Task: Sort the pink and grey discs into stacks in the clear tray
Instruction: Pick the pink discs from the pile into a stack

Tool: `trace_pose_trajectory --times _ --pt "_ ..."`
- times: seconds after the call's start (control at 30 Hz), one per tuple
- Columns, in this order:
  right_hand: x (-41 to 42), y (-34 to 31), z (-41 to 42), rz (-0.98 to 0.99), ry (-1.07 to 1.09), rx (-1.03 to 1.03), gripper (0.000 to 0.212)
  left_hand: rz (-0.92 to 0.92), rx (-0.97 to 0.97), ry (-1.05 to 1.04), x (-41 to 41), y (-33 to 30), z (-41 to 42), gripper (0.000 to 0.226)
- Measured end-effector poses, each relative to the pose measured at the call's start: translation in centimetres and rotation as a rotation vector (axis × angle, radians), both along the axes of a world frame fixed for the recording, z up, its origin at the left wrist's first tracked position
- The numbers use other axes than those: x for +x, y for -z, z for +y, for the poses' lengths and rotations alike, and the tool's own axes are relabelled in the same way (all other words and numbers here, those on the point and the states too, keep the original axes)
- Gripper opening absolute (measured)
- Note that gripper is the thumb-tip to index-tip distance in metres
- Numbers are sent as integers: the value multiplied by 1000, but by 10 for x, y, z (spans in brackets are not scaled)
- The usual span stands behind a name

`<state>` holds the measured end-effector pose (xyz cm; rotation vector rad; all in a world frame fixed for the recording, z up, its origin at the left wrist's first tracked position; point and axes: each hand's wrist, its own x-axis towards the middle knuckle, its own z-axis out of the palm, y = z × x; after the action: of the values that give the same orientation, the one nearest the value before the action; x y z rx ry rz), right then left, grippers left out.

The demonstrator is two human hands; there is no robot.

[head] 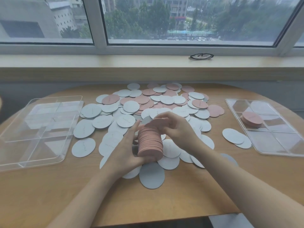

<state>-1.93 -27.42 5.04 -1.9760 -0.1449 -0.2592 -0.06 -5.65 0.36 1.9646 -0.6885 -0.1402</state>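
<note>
Both hands hold a tall stack of pink discs (150, 142) above the loose pile of pink and grey discs (148, 109) at mid-desk. The left hand (126, 150) cups the stack from below and beside; the right hand (171, 127) curls its fingers over the top, pinching the uppermost discs. The right clear tray (279, 145), at the desk's right edge, already carries a short pink stack (252, 120); the left clear tray (39, 129), at the left edge, shows no discs. Risk: the stack leans and is tall, so carrying it across could shear it and spill discs back into the pile. Many pink discs remain unsorted toward the far edge.
</note>
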Motion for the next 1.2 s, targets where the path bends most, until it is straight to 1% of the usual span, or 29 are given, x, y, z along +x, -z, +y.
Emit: trace_pose_trajectory --times 0.07,0.13,0.3,0.4,0.43,0.47,0.53,0.57,0.63,0.7,0.8,0.9,1.0,1.1,1.2 --pt "-2 5 4 50 -72 5 25 13 17 6 0 0 1 120" --pt "-6 6 8 122 -144 -63 27 3 45 17 -1 -1 0 119" --pt "-14 8 13 164 -231 -225 59 -96 57 28 -5 -7 -2 108" --pt "-12 8 8 143 -269 -262 64 -68 78 31 -2 -3 -2 109" --pt "-8 8 0 108 -220 -250 62 -60 80 25 -1 -1 -1 109" --pt "-2 8 -12 56 -122 -238 57 -56 77 18 0 1 0 108" --pt "14 11 -52 -44 177 -253 38 -49 67 5 1 1 0 106" --pt "22 12 -77 -48 338 -284 33 -47 64 -1 1 1 0 105" --pt "34 15 -130 39 568 -410 33 -37 54 -8 0 0 0 104" --pt "42 16 -174 220 664 -491 42 -27 48 -9 1 1 0 103" --pt "53 13 -208 449 667 -515 58 -25 41 -10 1 1 0 103" --pt "61 11 -219 566 587 -556 71 -13 35 -10 0 0 0 104" --pt "63 11 -227 569 555 -613 74 -8 29 -6 -1 -1 1 104" --pt "62 9 -233 536 552 -560 74 -13 35 -7 0 -2 1 103" --pt "53 7 -232 485 570 -497 64 -12 29 -5 -1 -4 0 103"
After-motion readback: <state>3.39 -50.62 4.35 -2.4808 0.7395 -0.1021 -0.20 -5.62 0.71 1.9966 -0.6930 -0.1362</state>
